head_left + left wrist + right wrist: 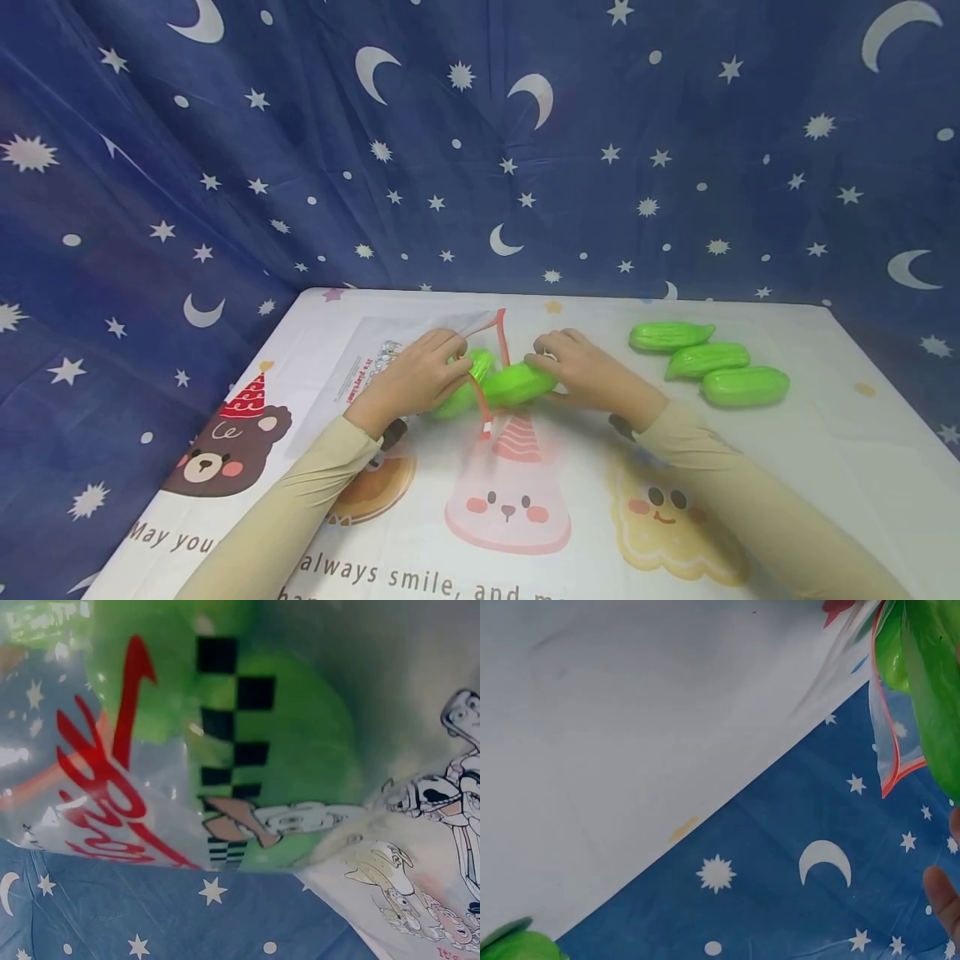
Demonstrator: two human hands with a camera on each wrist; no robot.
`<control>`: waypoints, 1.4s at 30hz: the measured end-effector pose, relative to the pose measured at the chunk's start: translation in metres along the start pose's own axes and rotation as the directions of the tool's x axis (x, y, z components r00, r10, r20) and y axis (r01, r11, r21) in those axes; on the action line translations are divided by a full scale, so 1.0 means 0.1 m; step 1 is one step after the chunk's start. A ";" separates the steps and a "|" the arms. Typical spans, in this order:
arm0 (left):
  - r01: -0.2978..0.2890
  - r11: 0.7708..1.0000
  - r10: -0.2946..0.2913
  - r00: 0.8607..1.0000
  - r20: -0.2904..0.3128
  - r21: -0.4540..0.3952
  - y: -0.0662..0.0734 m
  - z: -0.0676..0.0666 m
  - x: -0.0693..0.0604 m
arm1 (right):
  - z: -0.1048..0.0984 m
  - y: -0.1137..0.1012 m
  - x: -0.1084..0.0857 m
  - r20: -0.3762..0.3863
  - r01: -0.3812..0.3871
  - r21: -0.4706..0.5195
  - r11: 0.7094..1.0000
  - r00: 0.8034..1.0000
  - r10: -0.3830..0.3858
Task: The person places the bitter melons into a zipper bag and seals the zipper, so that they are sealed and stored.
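Note:
A clear zip bag [347, 360] with printed cartoon figures and a red zip edge lies at the middle left, its mouth spread toward the right. My left hand [420, 371] grips the bag near its mouth. One green toy cucumber [482, 363] is inside, partly hidden by that hand; the left wrist view shows green shapes [300, 742] through the printed plastic. A second toy cucumber [517, 384] lies at the red-edged mouth, its left end within it. My right hand [588, 375] holds this one by its right end; only some fingertips [941, 900] show in the right wrist view.
Three more green toy cucumbers, the far one [670, 336], the middle one [708, 360] and the near one [746, 387], lie in a slanted row at the right. A white printed cloth [825, 483] covers the table. Behind hangs a blue star-patterned curtain [585, 208].

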State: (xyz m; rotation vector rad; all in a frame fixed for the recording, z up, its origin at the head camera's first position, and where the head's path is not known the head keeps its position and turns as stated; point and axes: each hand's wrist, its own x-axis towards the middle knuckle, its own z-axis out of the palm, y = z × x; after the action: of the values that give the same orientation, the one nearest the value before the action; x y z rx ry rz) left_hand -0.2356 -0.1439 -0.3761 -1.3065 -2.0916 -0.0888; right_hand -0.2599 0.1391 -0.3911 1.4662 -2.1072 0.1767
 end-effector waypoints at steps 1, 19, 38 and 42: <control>-0.002 1.000 0.002 1.000 -0.003 -0.003 0.00 0.00 0.00 | 0.00 -0.01 0.01 -0.001 -0.001 -0.005 1.000 1.000 0.001; -0.001 1.000 0.001 1.000 -0.013 -0.002 -0.02 -0.04 0.00 | 0.11 -0.05 0.25 0.047 -0.076 -0.043 0.996 0.996 0.078; 0.026 1.000 -0.026 1.000 0.007 0.010 -0.02 -0.03 -0.02 | 0.22 -0.16 0.33 0.150 -0.033 0.005 0.999 0.988 0.032; 0.014 1.000 -0.014 1.000 -0.002 0.012 -0.03 -0.02 -0.02 | 0.23 -0.17 0.32 0.160 0.000 0.015 1.000 0.987 -0.003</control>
State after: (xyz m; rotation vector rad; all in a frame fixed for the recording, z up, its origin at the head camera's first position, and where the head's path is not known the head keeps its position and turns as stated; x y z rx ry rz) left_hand -0.2365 -0.1477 -0.3746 -1.2848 -2.0967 -0.0833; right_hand -0.2614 0.0963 -0.3971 1.5359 -2.2361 0.0756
